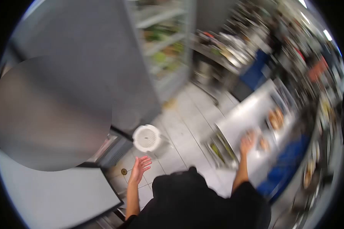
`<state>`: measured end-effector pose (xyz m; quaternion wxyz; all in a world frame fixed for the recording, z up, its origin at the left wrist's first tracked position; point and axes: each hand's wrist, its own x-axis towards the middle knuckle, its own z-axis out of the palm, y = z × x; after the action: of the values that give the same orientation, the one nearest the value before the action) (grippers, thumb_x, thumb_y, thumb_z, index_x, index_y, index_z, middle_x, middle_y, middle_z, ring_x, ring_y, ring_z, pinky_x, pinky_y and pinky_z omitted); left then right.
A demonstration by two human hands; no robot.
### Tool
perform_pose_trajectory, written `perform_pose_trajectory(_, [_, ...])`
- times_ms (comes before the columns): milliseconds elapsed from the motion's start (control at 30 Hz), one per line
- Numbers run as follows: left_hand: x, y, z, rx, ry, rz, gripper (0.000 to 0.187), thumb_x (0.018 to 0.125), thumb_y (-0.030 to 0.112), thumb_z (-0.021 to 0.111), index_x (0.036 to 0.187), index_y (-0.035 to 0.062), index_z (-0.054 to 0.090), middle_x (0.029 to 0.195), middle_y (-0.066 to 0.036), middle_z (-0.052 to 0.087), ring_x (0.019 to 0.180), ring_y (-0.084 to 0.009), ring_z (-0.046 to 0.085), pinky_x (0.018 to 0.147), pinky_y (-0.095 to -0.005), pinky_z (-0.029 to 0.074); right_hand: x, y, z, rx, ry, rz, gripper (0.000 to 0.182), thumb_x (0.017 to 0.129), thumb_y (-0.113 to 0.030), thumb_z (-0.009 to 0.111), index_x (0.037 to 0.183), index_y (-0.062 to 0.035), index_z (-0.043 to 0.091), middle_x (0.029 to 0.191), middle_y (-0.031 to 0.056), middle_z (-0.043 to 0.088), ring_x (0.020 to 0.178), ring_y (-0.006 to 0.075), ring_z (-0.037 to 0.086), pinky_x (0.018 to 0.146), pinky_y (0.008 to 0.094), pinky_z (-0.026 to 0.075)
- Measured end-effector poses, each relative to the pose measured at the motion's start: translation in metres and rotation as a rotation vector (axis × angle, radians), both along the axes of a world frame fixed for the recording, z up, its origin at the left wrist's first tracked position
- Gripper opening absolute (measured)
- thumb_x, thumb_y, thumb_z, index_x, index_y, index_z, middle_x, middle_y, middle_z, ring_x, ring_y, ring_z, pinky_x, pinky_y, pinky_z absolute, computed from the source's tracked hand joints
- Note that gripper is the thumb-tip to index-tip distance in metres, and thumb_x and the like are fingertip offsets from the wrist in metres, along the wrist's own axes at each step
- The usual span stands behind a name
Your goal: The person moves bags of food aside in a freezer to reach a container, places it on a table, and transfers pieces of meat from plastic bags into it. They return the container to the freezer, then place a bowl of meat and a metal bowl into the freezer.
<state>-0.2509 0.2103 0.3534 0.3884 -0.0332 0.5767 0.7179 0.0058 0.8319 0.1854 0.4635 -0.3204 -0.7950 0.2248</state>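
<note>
My left hand (140, 168) hangs in the air over the tiled floor, fingers apart and nothing in it. Just beyond it stands a round white plastic tub (147, 138) with a slotted top. My right hand (248, 142) reaches over the steel counter (237, 118) at the right, its fingers smeared by motion, and I cannot tell whether it holds anything. Close to its right side is a small brownish food item (263, 144). Farther back on the counter sits a container of brown food pieces (275, 118).
A drawer with green contents (218, 150) sticks out at the counter's left end. Left stands a tall grey cabinet (91, 45) beside a glass-fronted fridge (166, 42). A pale worktop (53, 194) fills the lower left. Blue panels (283, 168) line the counter's right side.
</note>
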Motion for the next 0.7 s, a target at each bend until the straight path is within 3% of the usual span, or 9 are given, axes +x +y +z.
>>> perform_pose_trajectory(100, [-0.036,-0.08,0.037,0.011,0.106,0.263,0.075,0.101,0.065,0.026,0.135,0.0033,0.05,0.131,-0.014,0.059,0.119,-0.0246,0.057,0.099,-0.0404,0.045,-0.052,-0.011,0.009,0.394,-0.155,-0.454,0.062,0.091,-0.021,0.063,0.145,0.0016,0.039,0.144,0.021,0.048,0.129,0.0336,0.05,0.108,0.0472,0.039])
perform_pose_trajectory(133, [-0.048,-0.111,0.05,0.007,0.184,0.37,0.076,0.1,0.066,0.024,0.135,0.0038,0.051,0.129,-0.013,0.059,0.118,-0.0235,0.057,0.098,-0.0388,0.045,-0.086,-0.043,0.045,0.067,-0.185,-0.495,0.058,0.093,-0.019,0.062,0.144,0.0013,0.041,0.141,0.0219,0.049,0.128,0.0358,0.049,0.108,0.0476,0.039])
perform_pose_trajectory(167, [-0.061,-0.14,0.07,0.011,0.267,0.501,0.075,0.101,0.065,0.024,0.134,0.0038,0.052,0.128,-0.012,0.06,0.117,-0.0231,0.057,0.097,-0.0384,0.045,-0.141,-0.092,0.092,-0.09,-0.175,-0.32,0.049,0.097,-0.015,0.056,0.141,0.003,0.043,0.14,0.0203,0.05,0.125,0.0324,0.052,0.106,0.0438,0.041])
perform_pose_trajectory(233, [-0.088,-0.2,0.115,-0.008,0.42,0.68,0.074,0.101,0.065,0.024,0.133,0.0038,0.053,0.126,-0.012,0.06,0.116,-0.0223,0.058,0.096,-0.0375,0.046,-0.241,-0.146,0.077,-0.424,0.053,0.349,0.042,0.094,-0.007,0.053,0.135,0.0017,0.049,0.129,0.0185,0.057,0.121,0.0283,0.055,0.1,0.0389,0.046])
perform_pose_trajectory(333, [-0.115,-0.272,0.177,0.069,0.697,0.897,0.067,0.104,0.058,0.024,0.127,0.0037,0.055,0.121,-0.011,0.062,0.111,-0.0211,0.059,0.092,-0.0365,0.046,-0.366,-0.394,0.264,-0.434,-0.038,0.978,0.021,0.094,-0.005,0.056,0.112,0.0008,0.065,0.099,0.0113,0.069,0.095,0.0223,0.065,0.088,0.0323,0.049])
perform_pose_trajectory(367, [-0.121,-0.289,0.194,0.099,0.763,0.93,0.066,0.104,0.057,0.024,0.126,0.0036,0.055,0.12,-0.011,0.062,0.111,-0.0211,0.059,0.092,-0.0362,0.046,-0.39,-0.464,0.332,-0.073,-0.028,1.173,0.016,0.092,-0.004,0.06,0.105,-0.0003,0.068,0.097,0.0128,0.069,0.092,0.0249,0.066,0.085,0.0329,0.049])
perform_pose_trajectory(467, [-0.13,-0.334,0.232,0.178,0.906,0.998,0.06,0.106,0.052,0.026,0.123,0.0032,0.055,0.117,-0.011,0.062,0.109,-0.0211,0.059,0.09,-0.0354,0.046,-0.453,-0.628,0.476,0.357,0.314,1.652,0.02,0.081,0.001,0.067,0.1,-0.0031,0.07,0.095,0.0127,0.069,0.089,0.0302,0.064,0.082,0.0392,0.05])
perform_pose_trajectory(600, [-0.142,-0.372,0.261,0.249,0.986,0.969,0.056,0.106,0.048,0.026,0.121,0.0031,0.056,0.114,-0.011,0.061,0.107,-0.0211,0.058,0.088,-0.036,0.046,-0.567,-0.781,0.646,0.782,0.807,1.498,0.018,0.085,-0.007,0.066,0.102,-0.0031,0.064,0.104,0.014,0.067,0.095,0.0342,0.062,0.086,0.0411,0.049])
perform_pose_trajectory(700, [-0.146,-0.394,0.282,0.248,1.034,0.958,0.054,0.106,0.048,0.026,0.119,0.0037,0.055,0.114,-0.011,0.06,0.108,-0.0213,0.057,0.087,-0.0353,0.045,-0.676,-0.856,0.752,1.05,0.896,1.082,0.034,0.09,-0.02,0.065,0.119,-0.0051,0.057,0.114,0.0144,0.056,0.106,0.034,0.056,0.087,0.0442,0.048])
